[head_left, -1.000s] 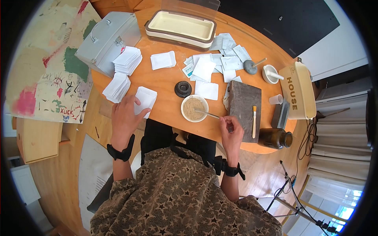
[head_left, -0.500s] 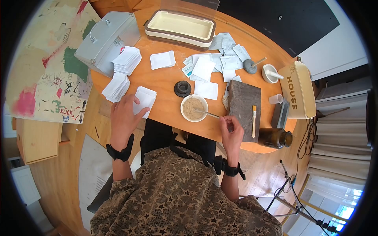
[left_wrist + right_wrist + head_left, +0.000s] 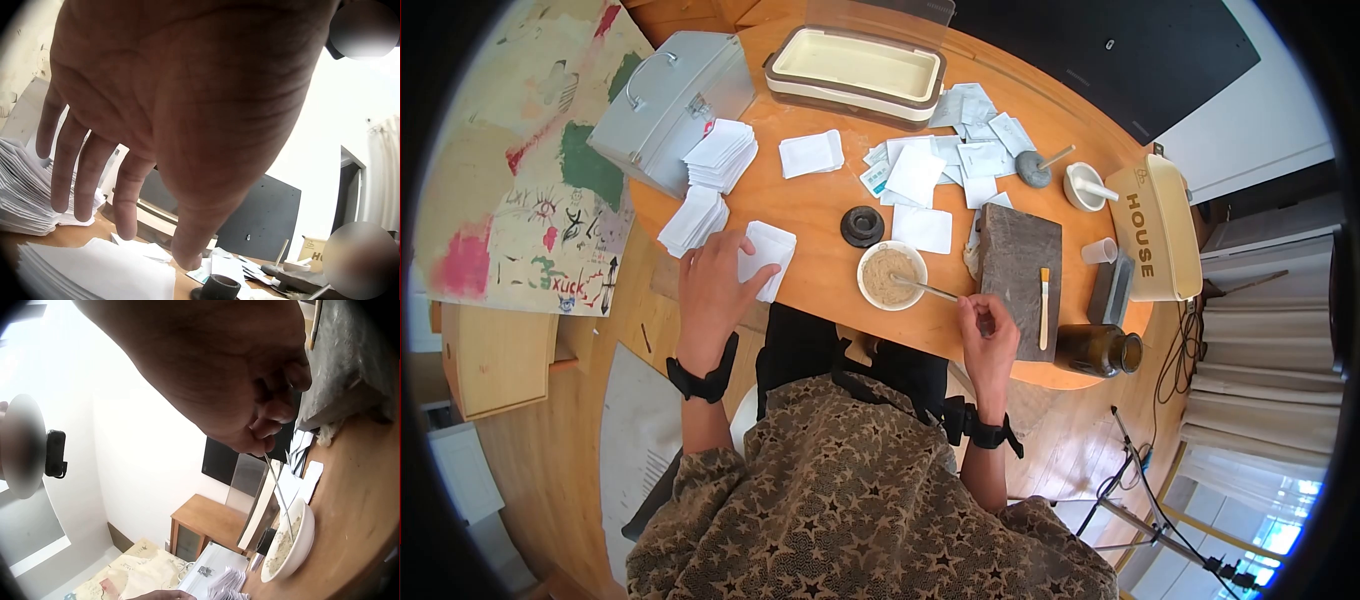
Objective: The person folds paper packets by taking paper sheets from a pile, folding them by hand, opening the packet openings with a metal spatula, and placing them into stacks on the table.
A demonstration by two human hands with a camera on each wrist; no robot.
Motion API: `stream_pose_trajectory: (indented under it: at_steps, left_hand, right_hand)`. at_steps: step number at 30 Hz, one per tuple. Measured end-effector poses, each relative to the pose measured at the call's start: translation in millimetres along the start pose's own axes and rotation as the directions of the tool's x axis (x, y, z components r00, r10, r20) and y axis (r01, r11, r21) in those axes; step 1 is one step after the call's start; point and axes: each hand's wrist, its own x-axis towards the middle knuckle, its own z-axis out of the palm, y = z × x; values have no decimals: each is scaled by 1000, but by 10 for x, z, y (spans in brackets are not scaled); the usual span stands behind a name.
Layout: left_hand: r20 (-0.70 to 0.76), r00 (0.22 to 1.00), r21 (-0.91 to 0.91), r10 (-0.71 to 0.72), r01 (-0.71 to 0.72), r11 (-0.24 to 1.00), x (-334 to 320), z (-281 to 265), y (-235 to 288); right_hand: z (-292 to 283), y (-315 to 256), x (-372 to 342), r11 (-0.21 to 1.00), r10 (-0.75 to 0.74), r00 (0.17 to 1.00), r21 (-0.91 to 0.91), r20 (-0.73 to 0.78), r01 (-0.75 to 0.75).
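Observation:
My right hand pinches the end of a thin metal stick, whose other end rests in the tan powder of a white bowl. In the right wrist view the stick slants down into the bowl, the fingers curled round its top. My left hand hovers at a small stack of white paper packets near the table's front edge. The left wrist view shows that hand with fingers spread and nothing held, above the stack.
Taller packet stacks stand by a silver case. A cream tray lies at the back, loose packets before it. To the right are a dark board with a brush, a mortar and a brown jar.
My left hand has shifted slightly up the table, its fingers now nearer the taller packet stack. The right hand and the stick have hardly moved.

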Motion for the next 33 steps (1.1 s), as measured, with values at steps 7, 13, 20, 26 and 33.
stream_pose_trajectory:
  at_steps: [7, 13, 20, 26, 33]
  left_hand:
    - [-41, 987, 11, 157, -157, 988, 364, -76, 99]
    - [70, 970, 41, 234, -237, 971, 1105, 146, 147]
    - [199, 923, 103, 329, -353, 930, 1871, 685, 2]
    - [440, 880, 166, 180, -276, 947, 2129, 780, 49]
    - [429, 882, 190, 196, -300, 935, 2132, 825, 4]
  right_hand:
    - [-34, -6, 4, 1000, -4, 1000, -23, 7, 4]
    - [-28, 17, -20, 1000, 8, 1000, 15, -10, -8]
    - [-93, 12, -48, 1000, 20, 1000, 24, -20, -20]
    - [-131, -12, -64, 999, 50, 998, 11, -31, -50]
    - [-130, -10, -67, 1000, 28, 999, 1, -33, -28]
